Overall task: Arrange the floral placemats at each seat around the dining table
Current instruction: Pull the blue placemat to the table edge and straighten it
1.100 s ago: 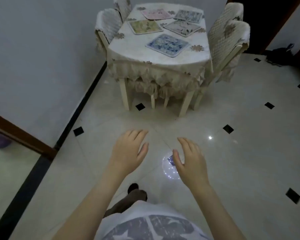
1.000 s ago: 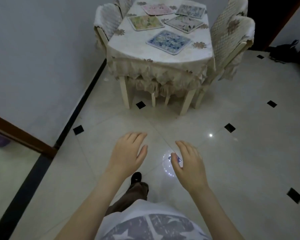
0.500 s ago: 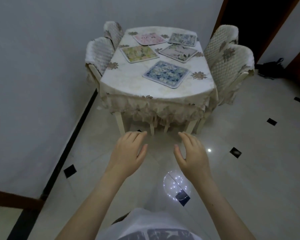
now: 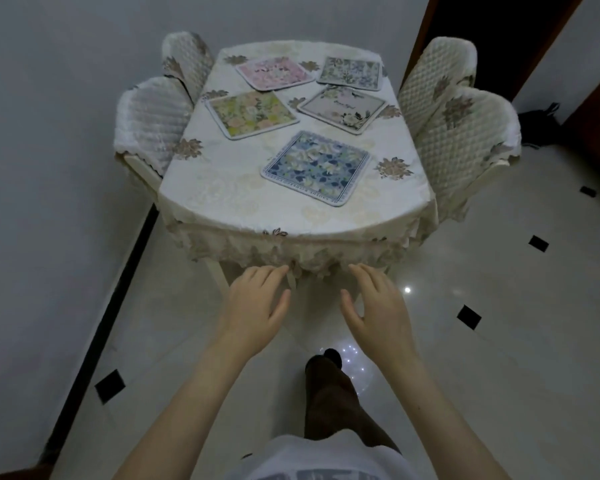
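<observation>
Far left, a pale wall runs down to a dark baseboard [image 4: 118,296] along the floor. Two quilted chairs [image 4: 153,123] stand tucked against the tabletop's left edge, close to that wall; little room on that side.

My left hand [image 4: 253,310] hangs over the tiled floor [image 4: 499,341] just short of the tabletop's near edge, palm down, fingers loosely spread, holding nothing. Fingertips look level with the lace fringe of the tablecloth [image 4: 222,188]; contact, I cannot tell.

On the tabletop, five floral placemats, all lying askew. Yellow-green placemat [image 4: 252,113] toward the left edge. Pink placemat [image 4: 274,72] near the far left corner. Blue placemat [image 4: 315,167] nearest me, right of centre, well back from the near edge. Cream placemat [image 4: 342,109] with a flower print beyond it toward the right edge. Grey-blue placemat [image 4: 350,73] near the far right corner. Cream and grey-blue look just touching or overlapping at a corner; hard to tell.

My right hand [image 4: 378,310] mirrors the left, open, empty, thumb out, below the fringe.

A dark-trousered leg and shoe [image 4: 329,386] are planted forward between my arms.

Two more quilted chairs [image 4: 461,140] at the right edge. Dark doorway [image 4: 492,32] behind them, a black bag [image 4: 537,128] on the floor further right.
</observation>
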`<state>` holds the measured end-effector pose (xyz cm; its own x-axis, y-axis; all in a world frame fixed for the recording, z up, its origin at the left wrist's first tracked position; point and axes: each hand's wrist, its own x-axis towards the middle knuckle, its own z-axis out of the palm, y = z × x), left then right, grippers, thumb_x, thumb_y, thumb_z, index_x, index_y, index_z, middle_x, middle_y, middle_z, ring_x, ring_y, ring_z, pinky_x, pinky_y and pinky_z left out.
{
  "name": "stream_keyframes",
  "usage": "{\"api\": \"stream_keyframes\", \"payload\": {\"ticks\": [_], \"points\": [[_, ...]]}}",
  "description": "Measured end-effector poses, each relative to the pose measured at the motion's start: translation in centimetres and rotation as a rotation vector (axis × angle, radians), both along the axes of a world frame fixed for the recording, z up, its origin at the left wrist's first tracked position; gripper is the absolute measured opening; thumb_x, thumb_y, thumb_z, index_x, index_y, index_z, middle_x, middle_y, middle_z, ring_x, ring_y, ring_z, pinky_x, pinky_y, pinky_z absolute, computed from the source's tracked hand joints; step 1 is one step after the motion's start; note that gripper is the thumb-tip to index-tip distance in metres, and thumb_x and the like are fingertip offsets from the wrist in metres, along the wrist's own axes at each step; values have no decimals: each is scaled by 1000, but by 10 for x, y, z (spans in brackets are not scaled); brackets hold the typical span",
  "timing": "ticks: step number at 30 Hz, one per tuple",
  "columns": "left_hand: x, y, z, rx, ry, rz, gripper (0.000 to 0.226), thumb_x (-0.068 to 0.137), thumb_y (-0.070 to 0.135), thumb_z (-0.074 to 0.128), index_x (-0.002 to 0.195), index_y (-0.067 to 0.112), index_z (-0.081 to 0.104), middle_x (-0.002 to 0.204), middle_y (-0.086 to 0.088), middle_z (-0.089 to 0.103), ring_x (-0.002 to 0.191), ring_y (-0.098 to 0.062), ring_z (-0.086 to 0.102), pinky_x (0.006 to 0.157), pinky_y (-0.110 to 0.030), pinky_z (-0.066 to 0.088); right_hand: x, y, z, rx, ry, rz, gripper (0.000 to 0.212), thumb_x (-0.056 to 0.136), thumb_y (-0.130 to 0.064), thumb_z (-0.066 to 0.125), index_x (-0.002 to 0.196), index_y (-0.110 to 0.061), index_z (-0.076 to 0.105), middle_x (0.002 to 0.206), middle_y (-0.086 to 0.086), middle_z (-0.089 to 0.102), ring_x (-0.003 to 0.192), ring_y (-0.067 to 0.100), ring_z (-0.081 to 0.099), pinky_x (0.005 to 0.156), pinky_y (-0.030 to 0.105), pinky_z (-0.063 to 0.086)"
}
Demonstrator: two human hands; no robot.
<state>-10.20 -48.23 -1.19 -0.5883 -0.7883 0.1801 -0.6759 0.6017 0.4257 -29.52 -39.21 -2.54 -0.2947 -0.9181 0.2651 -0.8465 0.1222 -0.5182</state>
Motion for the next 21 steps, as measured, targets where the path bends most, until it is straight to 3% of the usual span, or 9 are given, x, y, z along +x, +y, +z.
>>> {"api": "stream_keyframes", "payload": {"ticks": [4, 12, 21], "points": [[-46, -54, -1, 9, 17, 53, 42, 88, 33, 38, 118, 12, 57, 105, -5, 65, 99, -27, 58, 81, -39, 49, -46, -63, -1, 4, -11, 10, 40, 90, -26, 55, 125, -9, 54, 123, 6, 60, 117, 21, 53, 98, 41, 46], [-127, -162, 28, -3, 28, 120, 46, 90, 34, 36, 125, 9, 54, 118, -6, 62, 107, -26, 53, 88, -41, 46, -127, -189, 29, -42, -11, 87, 42, 89, -26, 52, 127, -9, 52, 126, 7, 58, 118, 23, 51, 96, 40, 44], [-145, -246, -2, 79, 3, 115, 38, 94, 26, 46, 129, 13, 51, 122, -3, 60, 112, -23, 50, 91, -38, 45, -148, -279, -3, 33, -55, 75, 39, 92, -26, 51, 127, -11, 51, 128, 5, 57, 120, 22, 48, 97, 40, 44]]}}
